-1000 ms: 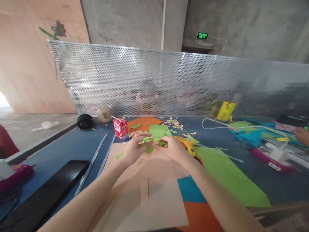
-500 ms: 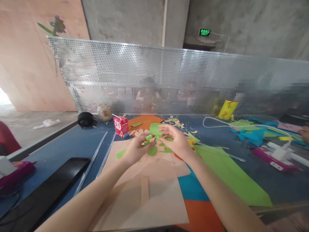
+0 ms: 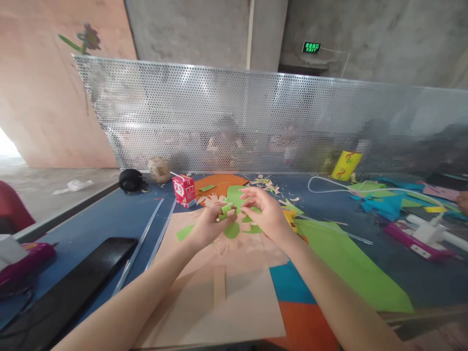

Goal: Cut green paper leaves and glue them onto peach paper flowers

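My left hand [image 3: 209, 225] is closed, thumb and fingers pinching a small curled strip of green paper [image 3: 225, 209] with a pale pink bit beside it. To its right my right hand [image 3: 268, 210] is raised with fingers bent and thumb apart from them; I see nothing held in it. Beneath both hands lie cut green and pink paper pieces [image 3: 231, 230], partly hidden by the fingers. They rest on a large pale pink sheet [image 3: 252, 302], which carries a narrow pink strip [image 3: 220, 285].
A red drink carton [image 3: 183, 191] with a straw stands left of the hands. Green sheets [image 3: 351, 263] lie right, near a purple power strip [image 3: 417, 240]. A black phone [image 3: 73, 287] lies left. Behind the table rises a perforated metal screen [image 3: 175, 107]. Paper scraps [image 3: 265, 184] are scattered at the back.
Hardly anything differs. My right hand's fingers have shifted slightly, and the whole view has moved a little; my left hand keeps its hold on the green strip.
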